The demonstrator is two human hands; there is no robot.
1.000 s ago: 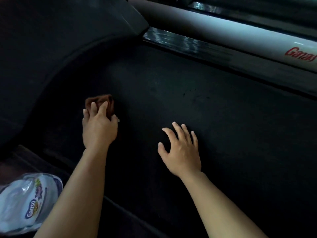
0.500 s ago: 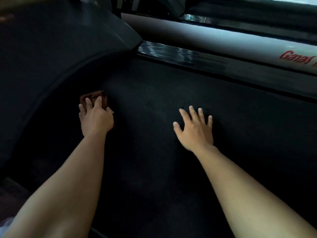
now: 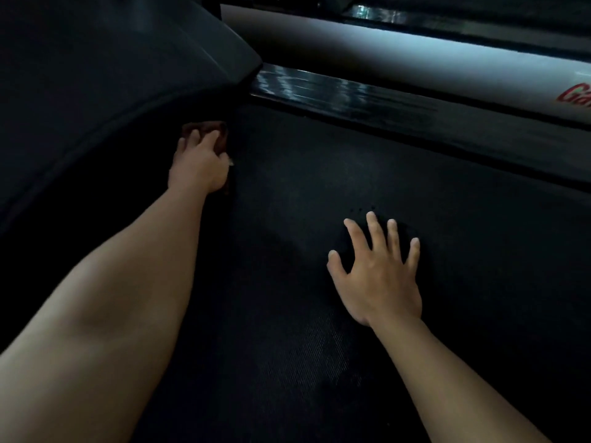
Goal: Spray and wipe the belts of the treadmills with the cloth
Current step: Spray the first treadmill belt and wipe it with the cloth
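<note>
Head view, the only one supplied; lighting is poor and much of the scene is near black. The treadmill belt [image 3: 319,161] fills the centre and lower field as a dark textured surface, its weave legible only in a faint lit patch low in the middle. The left hand [image 3: 198,169] lies at the far end of the belt, just under the curved edge of the dark motor cover [image 3: 112,65]. Its fingers [image 3: 194,135] are bent down over a brown cloth [image 3: 211,127] and hold it against the belt. Most of the cloth is hidden beneath the hand: a bunched portion shows beyond the fingertips and a sliver shows by the wrist on the thumb side. Its full size and fold cannot be made out. The right hand [image 3: 380,279] rests palm down on the belt, well apart from the left. Its fingers [image 3: 372,228] are straight and spread, holding nothing. Both forearms run off the bottom edge. Where the belt passes under the motor cover is lost in shadow. A glossy black side rail [image 3: 345,91] borders the belt on the far side. Beyond it lies a pale panel [image 3: 399,46] with red lettering [image 3: 577,94] cut off at the right edge and unreadable.
</note>
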